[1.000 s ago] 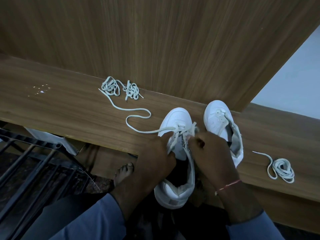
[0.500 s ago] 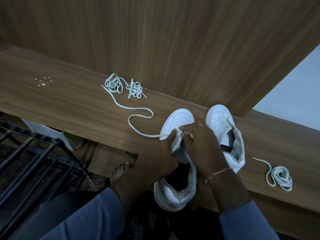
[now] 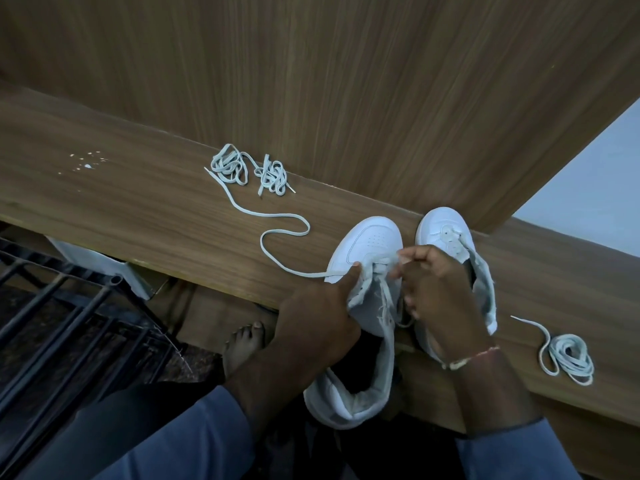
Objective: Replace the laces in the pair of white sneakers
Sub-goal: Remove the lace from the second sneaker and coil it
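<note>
Two white sneakers stand toe-first against a wooden panel on a wooden ledge. The left sneaker hangs its heel over the ledge's front edge. My left hand grips its left side at the eyelets, thumb pointing toward the toe. My right hand pinches the white lace at the eyelets near the tongue. This lace trails left across the ledge in a loop. The right sneaker stands behind my right hand, partly hidden, with a lace through its lowest eyelets.
Two tangled lace bundles lie on the wooden ledge by the panel. A coiled lace lies at the right. Below the ledge are a black metal rack and a bare foot. White specks mark the ledge's left.
My right hand has shifted slightly right and pulled the lace up at the eyelets. My left thumb now points along the shoe's side. The camera tilted a little.
</note>
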